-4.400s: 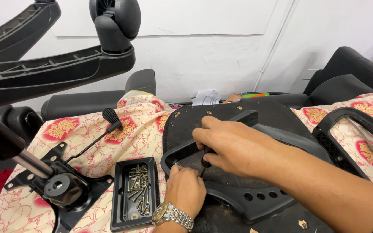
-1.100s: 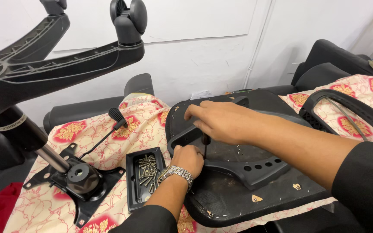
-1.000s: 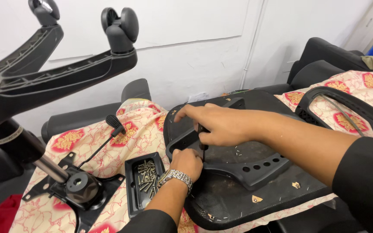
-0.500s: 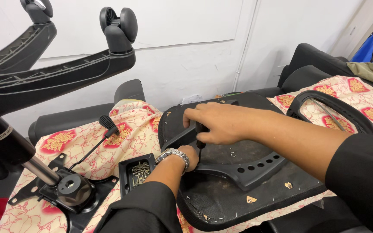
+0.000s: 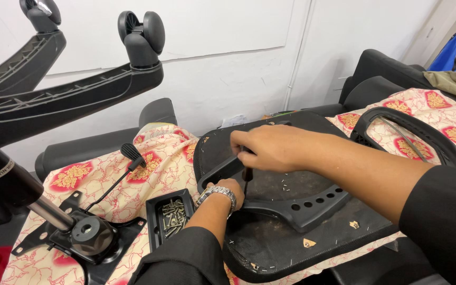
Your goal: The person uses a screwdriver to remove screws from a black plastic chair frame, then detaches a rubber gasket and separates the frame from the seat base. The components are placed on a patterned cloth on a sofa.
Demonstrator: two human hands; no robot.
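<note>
Fingers [image 5: 249,143] of the right hand [image 5: 275,148] are clamped on a thin tool [image 5: 247,178] standing upright over the black seat plate [image 5: 291,232], while the left hand [image 5: 230,191] grips the armrest bracket [image 5: 291,208] to steady it, near the screw tray [image 5: 171,215].

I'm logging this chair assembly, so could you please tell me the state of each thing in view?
Right hand: closed on a screwdriver, tip down at the armrest bracket.
Left hand: steadying the armrest bracket.
Seat underside: facing up, bracket lying on it.
Screw tray: open, filled with screws.
Chair base: tipped, castors in the air.
Second armrest: lying loose on the patterned cloth.
</note>
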